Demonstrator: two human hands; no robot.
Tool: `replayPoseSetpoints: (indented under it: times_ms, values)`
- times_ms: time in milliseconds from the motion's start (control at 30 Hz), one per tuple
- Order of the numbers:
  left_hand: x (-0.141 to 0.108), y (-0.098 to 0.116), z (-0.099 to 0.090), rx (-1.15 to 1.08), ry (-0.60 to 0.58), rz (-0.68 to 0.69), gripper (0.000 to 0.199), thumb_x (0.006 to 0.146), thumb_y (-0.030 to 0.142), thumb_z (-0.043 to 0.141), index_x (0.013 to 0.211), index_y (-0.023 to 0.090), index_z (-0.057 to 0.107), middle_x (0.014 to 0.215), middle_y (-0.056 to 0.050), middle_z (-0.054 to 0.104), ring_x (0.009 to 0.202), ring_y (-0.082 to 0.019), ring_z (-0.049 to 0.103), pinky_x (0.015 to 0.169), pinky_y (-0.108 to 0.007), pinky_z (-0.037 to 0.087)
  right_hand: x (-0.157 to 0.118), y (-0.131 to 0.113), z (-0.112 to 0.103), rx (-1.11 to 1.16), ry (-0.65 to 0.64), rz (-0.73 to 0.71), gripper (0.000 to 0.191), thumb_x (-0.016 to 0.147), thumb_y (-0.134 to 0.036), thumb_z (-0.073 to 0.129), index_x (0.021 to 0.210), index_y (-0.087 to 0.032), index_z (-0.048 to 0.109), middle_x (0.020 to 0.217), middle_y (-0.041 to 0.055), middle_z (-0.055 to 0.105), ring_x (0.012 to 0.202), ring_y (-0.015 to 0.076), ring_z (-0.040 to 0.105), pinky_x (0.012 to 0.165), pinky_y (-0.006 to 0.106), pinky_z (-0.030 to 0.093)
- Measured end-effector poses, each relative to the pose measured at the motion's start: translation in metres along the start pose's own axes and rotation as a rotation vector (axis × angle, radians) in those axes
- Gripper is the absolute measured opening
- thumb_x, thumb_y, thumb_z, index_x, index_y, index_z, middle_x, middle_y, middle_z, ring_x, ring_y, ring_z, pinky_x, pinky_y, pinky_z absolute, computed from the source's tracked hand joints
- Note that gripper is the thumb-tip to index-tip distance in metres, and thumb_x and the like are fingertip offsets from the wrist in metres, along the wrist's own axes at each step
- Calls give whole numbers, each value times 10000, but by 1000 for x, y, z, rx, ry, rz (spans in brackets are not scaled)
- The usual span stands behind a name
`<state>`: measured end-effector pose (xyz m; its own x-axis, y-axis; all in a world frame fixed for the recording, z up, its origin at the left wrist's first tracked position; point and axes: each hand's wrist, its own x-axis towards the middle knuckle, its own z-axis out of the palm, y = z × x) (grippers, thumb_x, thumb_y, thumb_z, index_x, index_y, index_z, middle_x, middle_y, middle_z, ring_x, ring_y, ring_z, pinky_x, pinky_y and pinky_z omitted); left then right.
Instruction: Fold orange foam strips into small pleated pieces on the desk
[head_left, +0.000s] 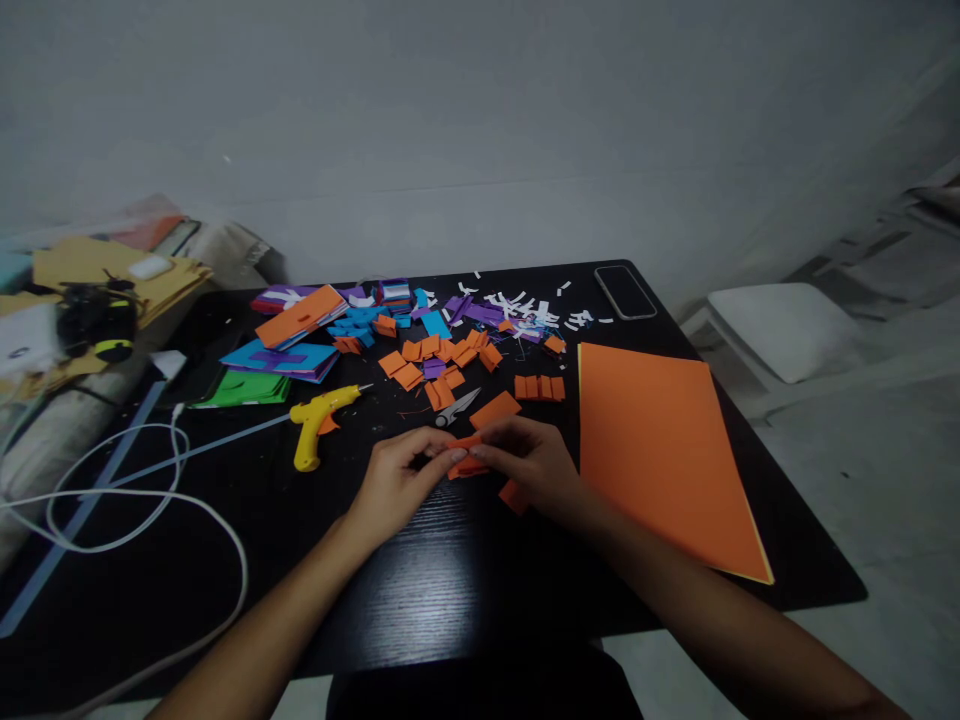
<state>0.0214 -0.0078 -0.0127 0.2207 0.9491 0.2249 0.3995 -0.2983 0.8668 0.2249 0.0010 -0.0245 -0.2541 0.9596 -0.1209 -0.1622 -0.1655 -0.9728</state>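
Between my left hand (pixel 405 475) and my right hand (pixel 532 460) is a small orange paper piece (pixel 466 444), pinched by the thumbs and fingers of both. It seems folded, though the fingers cover part of it. Another orange piece (pixel 514 496) lies on the table beneath my right hand. Just beyond my fingers are an orange paper strip (pixel 496 409) and scissors (pixel 458 408), whose blades point away to the right. Several folded orange pieces (pixel 409 376) are scattered farther back, and a row of them (pixel 539 387) sits to the right.
Orange sheets (pixel 652 450) are stacked on the right of the black table (pixel 420 620). A yellow glue gun (pixel 319 420) and a white cable (pixel 217 520) lie left. Behind are coloured paper bundles (pixel 281 355), white scraps (pixel 544 315) and a phone (pixel 625 292).
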Motion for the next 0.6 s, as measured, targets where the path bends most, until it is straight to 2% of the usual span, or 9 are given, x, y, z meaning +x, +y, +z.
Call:
replayPoseSetpoints:
  times_ms: [367,600]
  values:
    - [-1,0,1,19,19,2,177,922,350,709,889,192,782,742,-9,743,651,-138,661,633,-227,509,1,0,1,-21,39,-15,269,700,-418,890,800,-208,755,805,14,766,758,185,716,763,336,591]
    - [0,3,1,-40,-11,-46,172,899,341,718,852,186,775,654,11,670,592,-122,597,575,-215,466,0,-2,-1,-62,-14,-3,286,736,-436,860,827,-196,733,799,12,741,736,179,694,722,326,566]
